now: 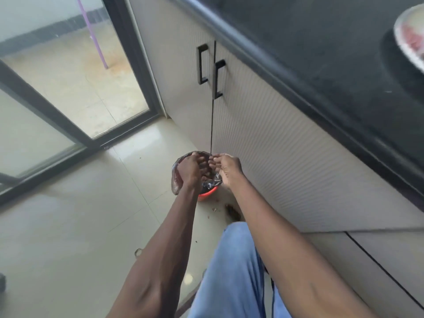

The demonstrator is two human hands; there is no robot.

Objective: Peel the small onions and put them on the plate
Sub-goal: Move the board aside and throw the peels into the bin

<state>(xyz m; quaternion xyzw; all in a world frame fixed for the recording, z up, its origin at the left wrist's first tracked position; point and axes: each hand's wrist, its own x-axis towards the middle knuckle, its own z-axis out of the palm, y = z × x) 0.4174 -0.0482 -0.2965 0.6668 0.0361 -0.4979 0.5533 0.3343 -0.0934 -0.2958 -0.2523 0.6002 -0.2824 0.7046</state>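
Both my hands reach down over a small red bin (pixel 206 195) lined with a black plastic bag, which stands on the floor against the cabinet. My left hand (pixel 189 171) hangs over the bin's left side with its fingers bent loosely down into the opening. My right hand (pixel 227 167) is over the right side, its fingertips meeting those of the left hand. I see no onion or peel in either hand. A light plate (pixel 406 45) with pinkish onions (pixel 411 39) on it shows blurred at the top right on the dark countertop.
The dark countertop (pixel 321 53) runs along the right above ribbed white cabinet doors (pixel 286 145) with black handles. Bits of peel (pixel 230 211) lie on the tiled floor beside the bin. A glass door (pixel 75 72) is at the left. My blue trouser leg (pixel 231 276) is below.
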